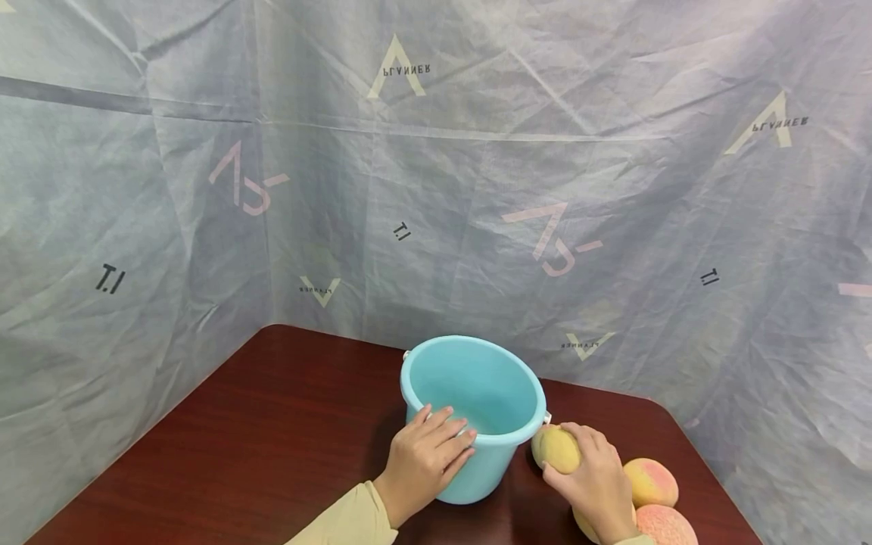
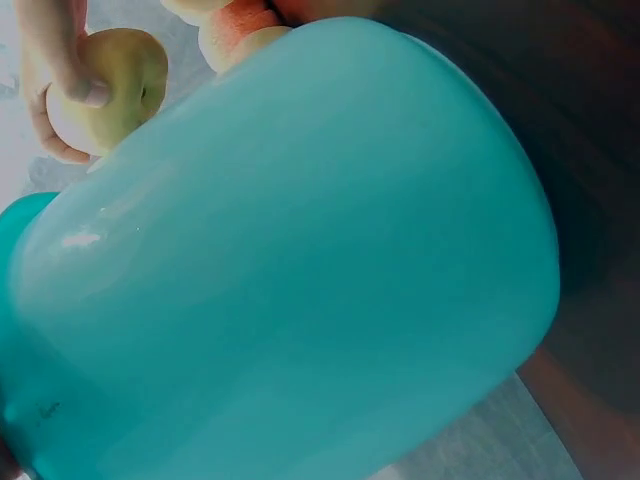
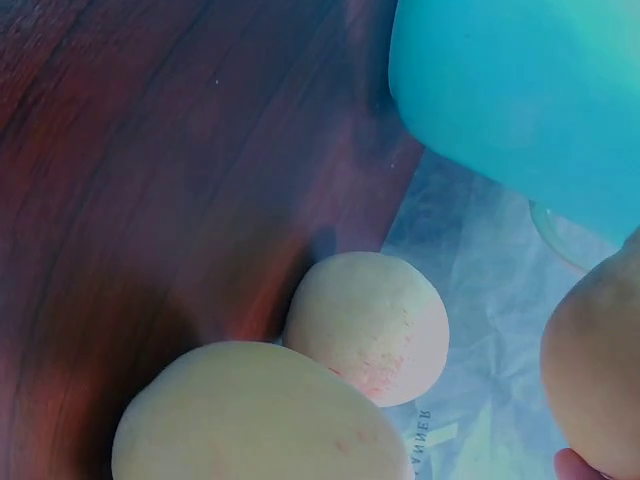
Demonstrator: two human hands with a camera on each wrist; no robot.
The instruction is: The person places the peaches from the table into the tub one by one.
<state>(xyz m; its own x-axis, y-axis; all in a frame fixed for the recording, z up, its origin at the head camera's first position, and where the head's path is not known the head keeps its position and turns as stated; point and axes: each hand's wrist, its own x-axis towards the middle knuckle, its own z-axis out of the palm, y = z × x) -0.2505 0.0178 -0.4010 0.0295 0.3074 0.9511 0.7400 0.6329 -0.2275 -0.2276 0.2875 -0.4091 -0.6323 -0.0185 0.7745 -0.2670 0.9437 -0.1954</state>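
The yellow fruit (image 1: pixel 562 450) sits just to the right of the blue bucket (image 1: pixel 480 465), low and right of the middle of the frame. The right hand (image 1: pixel 599 477) has it, with the thumb and fingers bent round it and spread about as wide as the fruit. The bucket's wide mouth is up and to the left of those fingers, past the near right part of the rim (image 1: pixel 500 439). The fruit looks a bit lower than that rim, so it would need to go up first to get over. It is fat and almost round, so its long way is hard to tell.

The left hand (image 1: pixel 422 458) lies over the near left side of the rim, fingers fairly straight. Its thumb is hidden, so I cannot tell if it grips.

The bucket looks like smooth, shiny plastic, with a thick, round lip and a small white knob (image 1: pixel 547 418). A pink and yellow fruit (image 1: pixel 652 482) and a bumpy, pinker fruit (image 1: pixel 668 526) lie at the lower right. The tabletop (image 1: pixel 293 424) is dark red-brown and looks like wood. Behind it hangs a wrinkly gray cloth (image 1: pixel 470 182).
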